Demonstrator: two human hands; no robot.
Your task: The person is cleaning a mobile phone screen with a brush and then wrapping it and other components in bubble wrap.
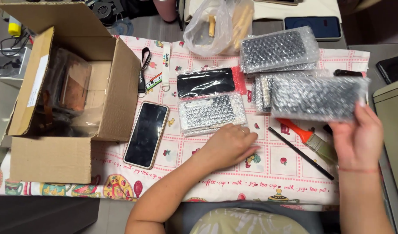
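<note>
Right hand (357, 141) grips a bubble-wrapped flat pack (318, 97), fingers closed on its right end, long axis running left-right, held above the patterned cloth (216, 173). Left hand (229, 145) rests loosely curled, holding nothing, just below another wrapped pack (212, 113). The open cardboard box (73, 91) holds brown plastic-wrapped items (73, 86).

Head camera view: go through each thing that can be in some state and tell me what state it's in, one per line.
Cardboard box: open, flaps up, wrapped items inside.
Phone: flat on the cloth, screen dark.
Bubble-wrap packet: lifted off the table, held in the right hand.
Left hand: palm down on the cloth, holding nothing.
Paintbrush: lying flat, partly under the right hand.
Clear plastic bag: loosely bunched, contents inside.
</note>
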